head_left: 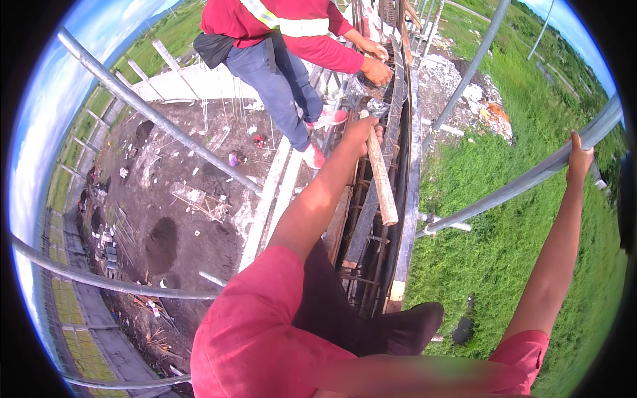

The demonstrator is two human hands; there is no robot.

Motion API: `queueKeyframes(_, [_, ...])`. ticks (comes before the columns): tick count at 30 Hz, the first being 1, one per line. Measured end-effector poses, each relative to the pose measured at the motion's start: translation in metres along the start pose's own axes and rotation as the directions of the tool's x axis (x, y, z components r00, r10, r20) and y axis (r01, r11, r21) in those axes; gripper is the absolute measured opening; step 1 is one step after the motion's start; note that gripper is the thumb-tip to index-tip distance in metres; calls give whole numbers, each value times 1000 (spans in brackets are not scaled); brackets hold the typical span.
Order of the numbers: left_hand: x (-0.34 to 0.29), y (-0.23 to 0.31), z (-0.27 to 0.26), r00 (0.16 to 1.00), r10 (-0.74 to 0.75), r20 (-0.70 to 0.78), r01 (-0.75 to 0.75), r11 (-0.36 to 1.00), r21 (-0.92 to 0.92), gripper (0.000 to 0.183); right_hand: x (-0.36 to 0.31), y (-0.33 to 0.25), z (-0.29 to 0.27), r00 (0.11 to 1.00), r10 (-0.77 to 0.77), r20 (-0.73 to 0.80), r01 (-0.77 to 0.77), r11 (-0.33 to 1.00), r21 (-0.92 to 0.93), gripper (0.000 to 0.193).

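Note:
My left hand (pixel 358 135) is closed around the upper part of a short wooden stick (pixel 383 182). The stick slants down toward me over a long, narrow wooden form (pixel 409 192) with steel reinforcing bars (pixel 358 229) inside. Out to the right, my right hand (pixel 579 159) is wrapped around a grey metal scaffold pipe (pixel 531 178). Just beyond my left hand, a co-worker's hands (pixel 376 70) are at the bars in the form; what their fingers hold is too small to make out.
The co-worker (pixel 272 73) stands ahead on narrow planks (pixel 273 192). More scaffold pipes (pixel 159 119) cross on the left, and another pipe (pixel 472 66) rises at right. Far below lie dark ground (pixel 199 159) with scattered lumber and a grassy slope (pixel 491 265).

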State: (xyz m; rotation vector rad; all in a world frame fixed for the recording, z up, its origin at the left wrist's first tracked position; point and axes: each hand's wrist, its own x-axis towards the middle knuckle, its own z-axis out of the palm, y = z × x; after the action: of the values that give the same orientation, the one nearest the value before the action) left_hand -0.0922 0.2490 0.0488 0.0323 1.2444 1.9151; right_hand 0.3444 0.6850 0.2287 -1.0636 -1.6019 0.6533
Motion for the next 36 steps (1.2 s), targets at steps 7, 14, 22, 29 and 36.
queueKeyframes(7, [-4,0,-27,999,23,-33,-23,1000,-11,19,5,2,2,1000,-25,-8,25,999,32,68])
queueKeyframes(14, [-12,18,-35,995,95,-27,-92,992,84,15,-5,-9,1,1000,10,-20,-9,999,37,65])
queueKeyframes(22, [-5,39,-21,965,252,70,-256,964,66,24,-13,-16,3,999,-28,-27,30,994,106,61])
queueKeyframes(29, [10,17,-44,788,615,21,-389,471,792,61,-24,-23,5,995,-66,-75,67,998,21,50])
queueKeyframes(36, [2,-49,-70,980,-117,162,3,818,575,77,-22,-19,6,997,-56,-60,54,998,-40,61])
